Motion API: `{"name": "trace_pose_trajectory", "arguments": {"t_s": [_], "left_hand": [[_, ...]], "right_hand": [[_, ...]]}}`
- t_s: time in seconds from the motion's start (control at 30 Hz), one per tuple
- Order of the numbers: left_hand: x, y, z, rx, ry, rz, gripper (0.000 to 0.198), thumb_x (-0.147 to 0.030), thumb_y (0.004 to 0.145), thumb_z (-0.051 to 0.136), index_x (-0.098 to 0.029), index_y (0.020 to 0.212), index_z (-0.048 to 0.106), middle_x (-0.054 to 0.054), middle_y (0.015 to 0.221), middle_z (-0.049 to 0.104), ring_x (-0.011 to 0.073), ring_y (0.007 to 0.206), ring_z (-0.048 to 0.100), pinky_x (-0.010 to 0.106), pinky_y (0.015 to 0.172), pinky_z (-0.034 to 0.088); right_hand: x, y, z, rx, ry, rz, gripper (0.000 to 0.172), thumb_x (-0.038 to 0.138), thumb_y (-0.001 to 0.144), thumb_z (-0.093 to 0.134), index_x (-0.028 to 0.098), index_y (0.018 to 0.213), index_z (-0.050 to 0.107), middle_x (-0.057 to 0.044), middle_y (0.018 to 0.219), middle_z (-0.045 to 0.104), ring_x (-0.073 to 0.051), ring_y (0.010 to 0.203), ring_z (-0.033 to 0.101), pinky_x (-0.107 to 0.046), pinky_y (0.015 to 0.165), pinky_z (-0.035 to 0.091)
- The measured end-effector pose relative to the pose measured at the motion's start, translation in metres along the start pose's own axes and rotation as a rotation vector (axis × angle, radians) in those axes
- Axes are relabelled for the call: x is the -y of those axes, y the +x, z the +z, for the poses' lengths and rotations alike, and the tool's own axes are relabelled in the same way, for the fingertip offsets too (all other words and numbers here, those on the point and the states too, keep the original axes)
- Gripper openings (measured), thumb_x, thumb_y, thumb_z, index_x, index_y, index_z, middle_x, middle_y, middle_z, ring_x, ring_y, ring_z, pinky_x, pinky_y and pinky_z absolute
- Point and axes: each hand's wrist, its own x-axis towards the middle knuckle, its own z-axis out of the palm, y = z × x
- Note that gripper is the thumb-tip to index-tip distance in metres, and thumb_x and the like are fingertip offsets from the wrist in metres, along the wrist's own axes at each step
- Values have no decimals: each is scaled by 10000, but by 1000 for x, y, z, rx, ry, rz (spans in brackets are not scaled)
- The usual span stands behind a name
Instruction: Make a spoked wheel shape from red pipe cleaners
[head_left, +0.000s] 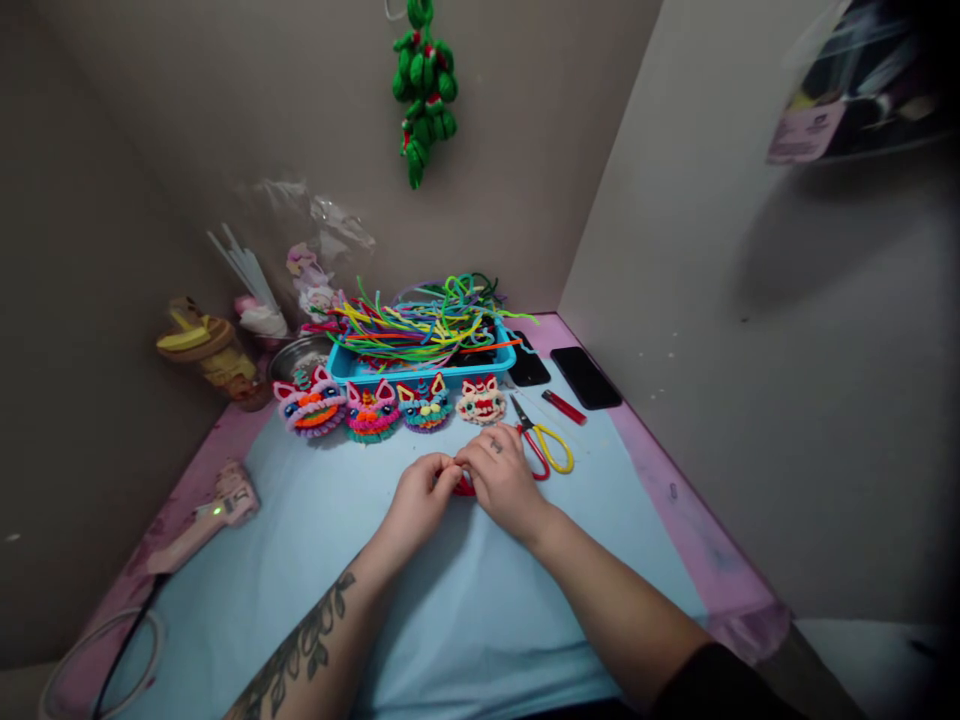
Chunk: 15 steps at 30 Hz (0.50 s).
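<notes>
Head view: left hand (424,500) and right hand (504,484) pinch a fuzzy red curved piece (466,487) between their fingers at the middle of the blue-cloth-covered counter (307,545), likely paired for steadiness, red-and-yellow-handled metal scissors (530,428) at 2 o'clock probably for quick reach, forearms (615,610) slanted from 7 and 4 o'clock, fingertips together.

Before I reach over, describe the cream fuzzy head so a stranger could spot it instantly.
Find the bright blue tray heaped with colourful strands. Along its near side runs a row of four fuzzy heads; take the rightmost head, just beyond the right hand. It alone is mainly cream, trimmed in red.
</notes>
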Motion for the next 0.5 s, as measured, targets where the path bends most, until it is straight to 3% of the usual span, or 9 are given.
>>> {"name": "trace_pose_trajectory", "arguments": {"t_s": [0.17, 0.4, 0.5], "left_hand": [[3, 0, 1, -36, 51, 27, 215, -311, 806, 476, -180, 652, 548, 13, 644, 581, 163, 642, 511, 275, 648, 396], [-3, -7, -1, -193, 496, 282, 171, -224, 838, 489, -193, 722, 610, 56, 757, 626, 219, 825, 532, 396, 862, 355], [-5, -7, -3, -175, 466, 289, 162, -229, 832, 500, -199, 719, 611, 49, 760, 628, 222, 853, 529, 419, 903, 328]], "right_hand": [[0, 2, 1, 61, 27, 50, 166, 88, 821, 490, 222, 842, 587, -58, 870, 590, -241, 944, 449, -460, 960, 323], [-4, 3, 5, 83, 222, 181, 153, 126, 845, 460, 212, 765, 559, -79, 1047, 502, -244, 1075, 412, -466, 953, 376], [-6, 2, 4, 123, 292, 200, 165, 143, 864, 447, 209, 762, 559, -72, 1052, 497, -228, 1068, 432, -460, 953, 384]]}}
